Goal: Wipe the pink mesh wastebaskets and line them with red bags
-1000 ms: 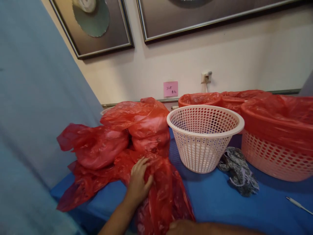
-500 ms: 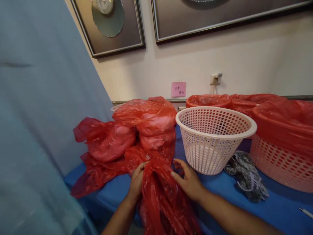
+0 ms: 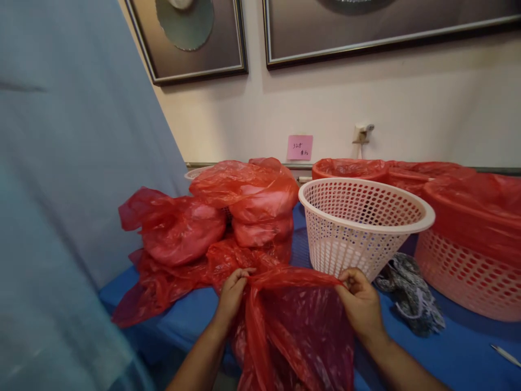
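A thin red plastic bag (image 3: 301, 326) hangs over the near table edge, its top edge stretched between my two hands. My left hand (image 3: 234, 293) pinches that edge on the left, close to more crumpled red plastic. At the right end of the edge, my right hand (image 3: 360, 301) grips the bag between thumb and fingers, in front of the white perforated basket (image 3: 337, 244). Behind my left hand, filled red bags (image 3: 260, 212) are piled up, with another red bundle (image 3: 183, 228) to their left.
Red-lined baskets (image 3: 468, 260) stand at the right and back right. A grey patterned cloth bundle (image 3: 415, 298) and a pen (image 3: 506, 355) lie on the blue table cover (image 3: 459, 353). A blue curtain (image 3: 81, 163) hangs at left.
My right hand has taken hold of the bag's edge and moved right, away from my left hand. The bag, bunched before, is now spread wide between them.
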`<state>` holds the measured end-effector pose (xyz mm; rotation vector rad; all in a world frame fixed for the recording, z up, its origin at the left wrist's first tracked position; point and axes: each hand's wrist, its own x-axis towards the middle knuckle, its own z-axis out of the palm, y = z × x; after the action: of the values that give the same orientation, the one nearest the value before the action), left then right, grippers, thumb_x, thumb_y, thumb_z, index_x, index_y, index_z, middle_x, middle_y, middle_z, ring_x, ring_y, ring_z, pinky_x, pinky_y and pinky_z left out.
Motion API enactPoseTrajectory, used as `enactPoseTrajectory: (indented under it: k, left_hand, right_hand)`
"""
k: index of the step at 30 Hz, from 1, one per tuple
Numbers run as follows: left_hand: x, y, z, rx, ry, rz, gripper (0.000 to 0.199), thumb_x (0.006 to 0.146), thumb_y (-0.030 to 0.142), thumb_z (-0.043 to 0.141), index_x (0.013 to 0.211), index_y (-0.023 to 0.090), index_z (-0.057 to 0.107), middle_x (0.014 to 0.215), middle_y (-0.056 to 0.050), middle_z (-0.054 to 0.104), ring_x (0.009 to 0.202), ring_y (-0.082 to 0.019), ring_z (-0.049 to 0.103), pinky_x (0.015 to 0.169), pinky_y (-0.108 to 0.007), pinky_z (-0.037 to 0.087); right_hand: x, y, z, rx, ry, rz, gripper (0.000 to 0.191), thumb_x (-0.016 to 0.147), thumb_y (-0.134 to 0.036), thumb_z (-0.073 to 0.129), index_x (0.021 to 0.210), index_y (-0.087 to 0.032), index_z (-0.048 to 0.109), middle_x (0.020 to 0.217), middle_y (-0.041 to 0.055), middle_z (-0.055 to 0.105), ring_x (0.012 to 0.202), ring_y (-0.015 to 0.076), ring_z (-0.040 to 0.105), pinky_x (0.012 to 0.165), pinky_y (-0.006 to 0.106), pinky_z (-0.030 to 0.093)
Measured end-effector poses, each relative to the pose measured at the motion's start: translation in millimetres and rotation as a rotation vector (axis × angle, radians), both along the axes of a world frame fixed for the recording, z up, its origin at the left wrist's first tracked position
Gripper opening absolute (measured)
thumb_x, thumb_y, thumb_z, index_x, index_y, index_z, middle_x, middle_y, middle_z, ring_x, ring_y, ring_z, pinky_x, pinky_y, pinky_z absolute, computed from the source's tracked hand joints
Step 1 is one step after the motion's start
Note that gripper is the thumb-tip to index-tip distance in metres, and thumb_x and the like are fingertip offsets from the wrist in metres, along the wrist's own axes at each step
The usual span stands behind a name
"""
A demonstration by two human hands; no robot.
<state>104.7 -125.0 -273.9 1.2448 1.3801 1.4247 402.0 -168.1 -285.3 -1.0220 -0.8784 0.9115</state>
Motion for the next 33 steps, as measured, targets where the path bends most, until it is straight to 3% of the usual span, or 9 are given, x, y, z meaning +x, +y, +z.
enactPoseTrajectory:
  k: [3, 6, 11, 15, 17, 20, 24, 28, 33]
  left_hand:
    - [0, -1, 1.0, 0.001, 0.019, -0.035, 0.018, 0.069, 0.038, 0.069, 0.069, 0.021, 0.064, 0.107, -0.011, 0.081, 0.104, -0.03, 0.072, 0.095, -0.04, 0.053]
    - [-1, 0, 3.3, 0.01, 0.046, -0.038, 0.024, 0.072, 0.043, 0.073, 0.073, 0.02, 0.067, 0.109, -0.012, 0.081, 0.102, -0.029, 0.072, 0.095, -0.04, 0.053]
    - [1, -1, 7.1, 0.067, 0.106, 0.003, 0.042, 0.075, 0.055, 0.075, 0.098, 0.019, 0.073, 0.111, -0.011, 0.079, 0.11, -0.03, 0.072, 0.104, -0.045, 0.053]
    - [3, -33, 5.9, 0.132, 0.176, -0.004, 0.045, 0.079, 0.053, 0.075, 0.11, 0.021, 0.073, 0.131, -0.014, 0.074, 0.128, -0.034, 0.066, 0.117, -0.054, 0.045]
    - [3, -61, 0.4, 0.185, 0.267, -0.063, 0.043, 0.082, 0.049, 0.075, 0.116, 0.023, 0.075, 0.14, -0.015, 0.07, 0.135, -0.036, 0.062, 0.12, -0.056, 0.043]
    - [0, -102, -14.9, 0.397, 0.653, -0.311, 0.053, 0.091, 0.043, 0.069, 0.143, 0.034, 0.063, 0.154, -0.013, 0.061, 0.141, -0.035, 0.058, 0.117, -0.054, 0.048]
    - [-1, -124, -41.8, 0.573, 1.081, -0.609, 0.078, 0.092, 0.038, 0.072, 0.162, 0.038, 0.037, 0.159, -0.013, 0.056, 0.143, -0.035, 0.056, 0.114, -0.049, 0.051]
    - [4, -113, -64.5, 0.68, 1.367, -0.592, 0.084, 0.092, 0.017, 0.068, 0.165, 0.036, 0.031, 0.16, -0.012, 0.055, 0.141, -0.034, 0.057, 0.113, -0.048, 0.05]
    - [13, -106, -61.9, 0.633, 1.267, -0.572, 0.091, 0.076, 0.01, 0.073, 0.158, 0.035, 0.044, 0.148, -0.01, 0.065, 0.128, -0.034, 0.062, 0.112, -0.05, 0.049]
  right_hand:
    - [7, -16, -3.4, 0.016, 0.045, -0.093, 0.036, 0.065, -0.037, 0.089, 0.078, -0.023, 0.059, 0.062, -0.0065, 0.058, 0.053, 0.0106, 0.048, 0.051, 0.021, 0.039]
    - [14, -27, -8.6, -0.033, 0.073, -0.089, 0.04, 0.067, -0.048, 0.089, 0.084, -0.023, 0.063, 0.064, -0.0051, 0.062, 0.055, 0.0125, 0.053, 0.053, 0.022, 0.044]
    - [29, -24, -13.0, -0.143, 0.156, -0.09, 0.045, 0.072, -0.056, 0.084, 0.097, -0.022, 0.07, 0.08, -0.0002, 0.075, 0.072, 0.0192, 0.068, 0.066, 0.027, 0.055]
    - [36, -15, -17.6, -0.175, 0.336, -0.091, 0.042, 0.067, -0.048, 0.088, 0.095, -0.021, 0.072, 0.083, -0.0009, 0.077, 0.072, 0.0182, 0.07, 0.066, 0.026, 0.056]
    - [38, -12, -20.9, -0.193, 0.42, -0.068, 0.038, 0.062, -0.042, 0.089, 0.089, -0.02, 0.072, 0.079, -0.0014, 0.077, 0.067, 0.0175, 0.07, 0.063, 0.026, 0.056]
    - [41, -11, -25.3, -0.22, 0.48, -0.063, 0.036, 0.056, -0.035, 0.09, 0.082, -0.019, 0.071, 0.076, -0.0006, 0.077, 0.063, 0.0172, 0.071, 0.062, 0.027, 0.058]
    - [43, -10, -28.0, -0.241, 0.538, -0.065, 0.035, 0.055, -0.03, 0.09, 0.083, -0.018, 0.073, 0.078, 0.0007, 0.079, 0.065, 0.0178, 0.072, 0.064, 0.027, 0.06]
    - [45, -8, -29.1, -0.233, 0.57, -0.049, 0.031, 0.059, -0.03, 0.087, 0.084, -0.018, 0.073, 0.078, 0.0014, 0.08, 0.067, 0.0202, 0.074, 0.065, 0.031, 0.062]
    - [45, -7, -30.3, -0.231, 0.574, -0.009, 0.024, 0.067, -0.03, 0.082, 0.084, -0.017, 0.072, 0.076, 0.0033, 0.079, 0.064, 0.0221, 0.075, 0.061, 0.032, 0.062]
